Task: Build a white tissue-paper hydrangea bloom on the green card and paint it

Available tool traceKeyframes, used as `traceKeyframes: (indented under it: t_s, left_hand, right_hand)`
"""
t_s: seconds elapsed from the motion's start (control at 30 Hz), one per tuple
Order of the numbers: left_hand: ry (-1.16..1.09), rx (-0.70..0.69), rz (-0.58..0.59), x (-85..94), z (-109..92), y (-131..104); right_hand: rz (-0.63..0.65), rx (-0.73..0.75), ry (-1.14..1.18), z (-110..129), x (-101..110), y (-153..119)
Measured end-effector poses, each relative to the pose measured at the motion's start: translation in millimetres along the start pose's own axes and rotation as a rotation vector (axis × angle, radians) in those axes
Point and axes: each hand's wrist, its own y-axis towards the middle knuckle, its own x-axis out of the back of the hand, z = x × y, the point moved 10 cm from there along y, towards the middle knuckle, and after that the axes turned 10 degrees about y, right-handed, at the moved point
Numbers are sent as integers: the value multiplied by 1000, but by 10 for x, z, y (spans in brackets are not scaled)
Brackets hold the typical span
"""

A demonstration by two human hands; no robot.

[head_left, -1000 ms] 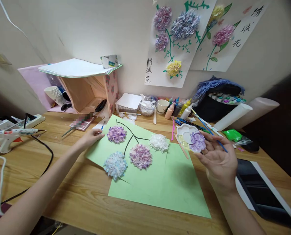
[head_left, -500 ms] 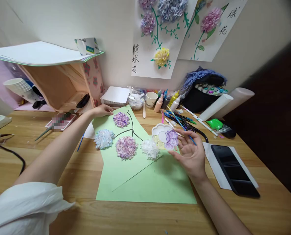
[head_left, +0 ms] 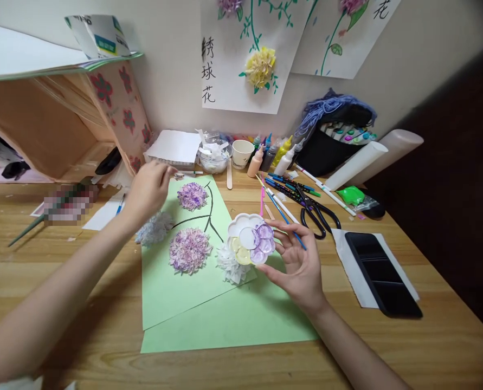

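Note:
My right hand (head_left: 300, 262) grips a white flower-shaped paint palette (head_left: 248, 238) with purple and yellow paint in its wells. A blue-handled paintbrush (head_left: 284, 216) crosses the fingers of this hand and looks held with the palette. Below the palette is a white paper flower (head_left: 233, 264), partly covered. My left hand (head_left: 152, 187) has its fingers pinched by the top left of a green sheet (head_left: 163, 298); what is in them is unclear. On the sheet are dark drawn stems, a purple flower (head_left: 192, 195), a pink-purple flower (head_left: 190, 250) and a pale blue flower (head_left: 155, 228), half behind my wrist.
Paint bottles (head_left: 255, 161), a paper cup (head_left: 242, 154) and a bowl of scraps (head_left: 214, 157) line the wall. Scissors (head_left: 316, 214) and pens lie right of the palette. A phone (head_left: 381, 273) rests on white paper. At left stands a box (head_left: 119, 108). Flower pictures (head_left: 245, 65) hang above.
My left hand has lifted off the green sheet and pinched its fingers together. The view has shifted, and the upper sheet lies turned differently over the lower one. My right hand still holds the palette.

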Motion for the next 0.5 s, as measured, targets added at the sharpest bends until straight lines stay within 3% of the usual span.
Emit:
traceKeyframes:
  t_s: [0.03,0.13,0.2,0.33,0.5]
  left_hand:
    - [-120,34,52,-17,-128,-202]
    - [-665,205,545,-499,-519,-871]
    - [-906,310,733,-712,-694,-1184]
    - [-1035,391,820,-889,-714,-1354]
    - [-1016,412,828,-907,-664,-1417]
  right_hand:
    - [14,-6,-8,-14,-21,-10]
    - [104,-58,-16,-97,-111,-44]
    - [178,-101,-15,-160,-173,-71]
    - [268,-165,-35,-249,-243,-111]
    - [311,-200,-56,-278,-262,-103]
